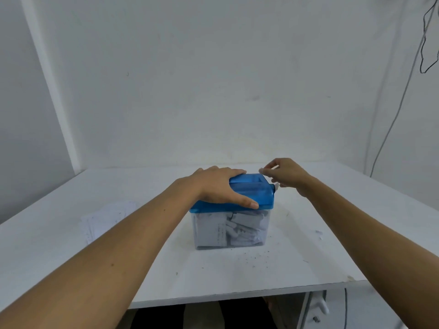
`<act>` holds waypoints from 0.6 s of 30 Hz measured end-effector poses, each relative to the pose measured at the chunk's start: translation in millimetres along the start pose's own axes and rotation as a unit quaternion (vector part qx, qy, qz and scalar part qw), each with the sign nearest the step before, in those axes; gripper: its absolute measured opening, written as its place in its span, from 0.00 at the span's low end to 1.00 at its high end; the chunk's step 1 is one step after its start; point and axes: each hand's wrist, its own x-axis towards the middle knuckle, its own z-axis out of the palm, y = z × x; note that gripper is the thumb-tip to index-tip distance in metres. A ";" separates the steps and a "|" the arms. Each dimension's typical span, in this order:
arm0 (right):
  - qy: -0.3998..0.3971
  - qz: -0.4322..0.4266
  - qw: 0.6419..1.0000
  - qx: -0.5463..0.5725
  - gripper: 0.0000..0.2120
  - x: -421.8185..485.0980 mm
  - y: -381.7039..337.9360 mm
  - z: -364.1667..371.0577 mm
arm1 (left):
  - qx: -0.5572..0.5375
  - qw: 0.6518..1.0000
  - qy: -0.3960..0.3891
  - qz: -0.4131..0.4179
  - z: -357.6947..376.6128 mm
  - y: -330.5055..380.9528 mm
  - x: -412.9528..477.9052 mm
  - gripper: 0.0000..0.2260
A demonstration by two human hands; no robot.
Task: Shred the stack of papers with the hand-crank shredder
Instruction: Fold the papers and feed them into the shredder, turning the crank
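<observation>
At mid-surface [308, 233] stands the shredder [256, 193]. Its bin looks packed, so the cutters may jam, and a hard turn could tip it. It has a blue top over a clear box of strips. Papers [107, 219] lie to its left. The left hand [218, 186] presses flat on top; the right hand [289, 174] pinches the white crank [264, 171].

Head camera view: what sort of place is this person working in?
Probably a plain office or workroom corner: a white table pushed against bare white walls, a loose cable hanging down the right wall, and what looks like a drawer unit under the table.
</observation>
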 end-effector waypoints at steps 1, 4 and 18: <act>0.004 -0.016 1.000 0.006 0.15 0.2 -4.9 -0.9 | 0.005 1.000 -0.006 0.002 -1.7 -0.5 0.5 0.48; 0.017 -0.084 0.996 -0.020 0.14 -2.9 -27.6 1.6 | 0.037 0.999 -0.012 0.018 -4.0 0.4 -0.3 0.49; 0.041 -0.363 0.896 -0.252 0.08 -74.3 -149.7 95.8 | -0.221 0.926 0.247 -0.182 20.7 -183.7 -109.5 0.14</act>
